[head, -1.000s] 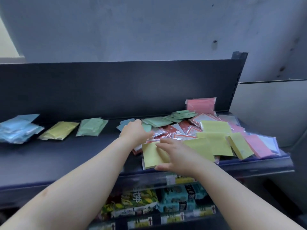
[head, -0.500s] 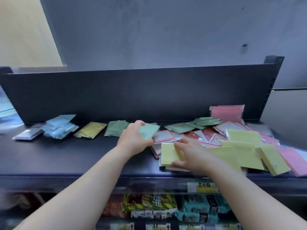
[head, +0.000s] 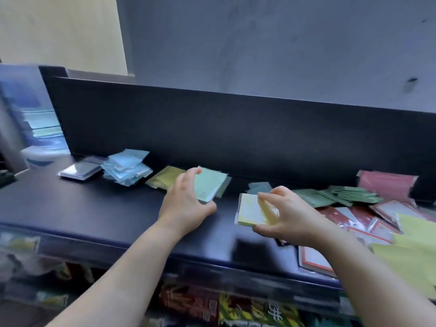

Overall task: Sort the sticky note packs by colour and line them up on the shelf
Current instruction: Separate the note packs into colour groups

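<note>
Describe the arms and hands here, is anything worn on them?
Both forearms are bare to the frame's edge, no sleeves showing. The left hand and right hand have no gloves, rings, watch or bracelet in view.

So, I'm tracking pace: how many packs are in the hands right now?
2. A green pack in the left hand, beside the yellow pile; a yellow pack in the right hand, left of the unsorted heap. Others may hide beneath them.

A shop: a dark display shelf (head: 94, 208) with printed snack packets (head: 247, 312) stocked on the tier below.
</note>
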### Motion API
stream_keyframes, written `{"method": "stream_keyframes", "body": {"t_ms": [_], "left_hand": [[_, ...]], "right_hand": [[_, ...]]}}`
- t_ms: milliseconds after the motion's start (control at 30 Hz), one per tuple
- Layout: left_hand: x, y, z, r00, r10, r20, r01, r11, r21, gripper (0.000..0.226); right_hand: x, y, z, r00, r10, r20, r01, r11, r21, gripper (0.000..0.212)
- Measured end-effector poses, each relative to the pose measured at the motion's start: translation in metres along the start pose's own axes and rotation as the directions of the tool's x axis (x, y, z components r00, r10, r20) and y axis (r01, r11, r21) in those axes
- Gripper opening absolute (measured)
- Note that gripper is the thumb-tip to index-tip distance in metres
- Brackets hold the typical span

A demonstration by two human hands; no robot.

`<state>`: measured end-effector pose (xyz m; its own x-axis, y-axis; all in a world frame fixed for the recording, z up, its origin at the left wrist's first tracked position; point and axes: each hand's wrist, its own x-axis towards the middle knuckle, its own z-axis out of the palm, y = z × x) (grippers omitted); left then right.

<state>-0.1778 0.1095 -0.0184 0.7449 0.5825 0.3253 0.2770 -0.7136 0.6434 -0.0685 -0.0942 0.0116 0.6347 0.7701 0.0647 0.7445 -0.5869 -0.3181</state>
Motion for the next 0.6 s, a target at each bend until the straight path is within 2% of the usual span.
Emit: {"method": "stream_keyframes", "body": {"t_ms": [200,433,600], "left_hand": [[0.032,-0.067,-0.053,0.999,-0.013,-0.047,0.014,0.999,0.038,0.076],[0.063,-0.133,-0.097,0.999,0.034,-0.028,-0.032,0.997,0.075,0.069],[0.083,-0.154,-0.108,0.994,0.105,0.009,-0.106,0.993,0.058,0.065]], "right_hand": [[0.072,-0.062,0.036,1.000,0.019,-0.021,-0.018,0.999,0.048,0.063],[0.155,-0.123,0.077,0.996,0.070,-0.056,-0.065,0.994,0.091,0.079],[0.192,-0.148,0.095,0.991,0.113,-0.073,-0.109,0.992,0.067,0.071]]}}
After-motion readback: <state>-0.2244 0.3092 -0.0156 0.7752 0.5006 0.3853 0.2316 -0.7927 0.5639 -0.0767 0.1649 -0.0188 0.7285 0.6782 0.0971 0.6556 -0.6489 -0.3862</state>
